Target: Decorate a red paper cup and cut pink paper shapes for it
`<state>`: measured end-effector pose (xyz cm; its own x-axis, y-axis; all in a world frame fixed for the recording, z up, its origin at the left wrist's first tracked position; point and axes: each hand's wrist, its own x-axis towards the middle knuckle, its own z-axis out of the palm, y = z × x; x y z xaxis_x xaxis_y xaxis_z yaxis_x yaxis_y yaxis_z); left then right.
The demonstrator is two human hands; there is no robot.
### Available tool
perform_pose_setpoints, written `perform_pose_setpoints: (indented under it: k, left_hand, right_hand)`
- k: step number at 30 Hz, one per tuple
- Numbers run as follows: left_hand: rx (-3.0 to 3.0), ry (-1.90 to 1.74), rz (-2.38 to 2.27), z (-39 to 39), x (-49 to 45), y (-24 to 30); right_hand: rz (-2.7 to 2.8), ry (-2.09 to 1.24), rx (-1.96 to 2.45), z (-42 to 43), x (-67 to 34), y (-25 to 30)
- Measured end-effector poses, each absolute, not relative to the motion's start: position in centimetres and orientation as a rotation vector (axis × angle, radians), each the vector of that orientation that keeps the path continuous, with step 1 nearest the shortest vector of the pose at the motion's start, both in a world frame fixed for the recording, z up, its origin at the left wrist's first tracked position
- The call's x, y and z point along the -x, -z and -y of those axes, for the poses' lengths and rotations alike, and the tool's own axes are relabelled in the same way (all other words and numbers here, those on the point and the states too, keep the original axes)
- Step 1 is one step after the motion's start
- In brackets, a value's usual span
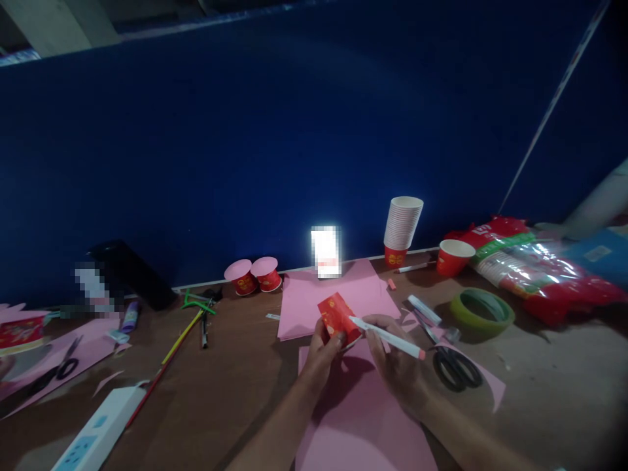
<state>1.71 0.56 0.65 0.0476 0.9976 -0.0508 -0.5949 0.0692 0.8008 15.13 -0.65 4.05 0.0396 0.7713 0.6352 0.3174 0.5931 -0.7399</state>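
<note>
My left hand (321,353) is closed around a red paper cup (335,310) with gold print, tilted above the pink paper (363,418). In my right hand (392,360) is a white marker (400,343) with a red end. Its tip points left and meets or nearly meets the cup's side. Another stack of pink sheets (299,294) lies just behind the hands. To the right of my right hand are black-handled scissors (456,367), lying partly on a pink paper scrap (488,383), and a marker cap or short white pen (424,310).
A tall stack of paper cups (403,226) and a single red cup (454,258) stand at the back right, near a yellow-green tape roll (483,314) and a red plastic package (534,261). Two pink-topped cups (252,278), a bright screen (326,252) and a power strip (98,432) are also here.
</note>
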Motion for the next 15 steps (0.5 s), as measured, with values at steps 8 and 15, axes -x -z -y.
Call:
perform_pose_setpoints:
  k: [8, 15]
  left_hand:
    - [-0.878, -1.360, -0.877, -0.37, -1.58, -1.14]
    - [-0.893, -1.316, -0.839, -0.04, -1.51, -1.68]
  right_hand:
    - [1.612, -0.411, 0.939, 0.32, -15.31, -3.26]
    - [1.632, -0.439, 0.975, 0.31, -15.42, -2.98]
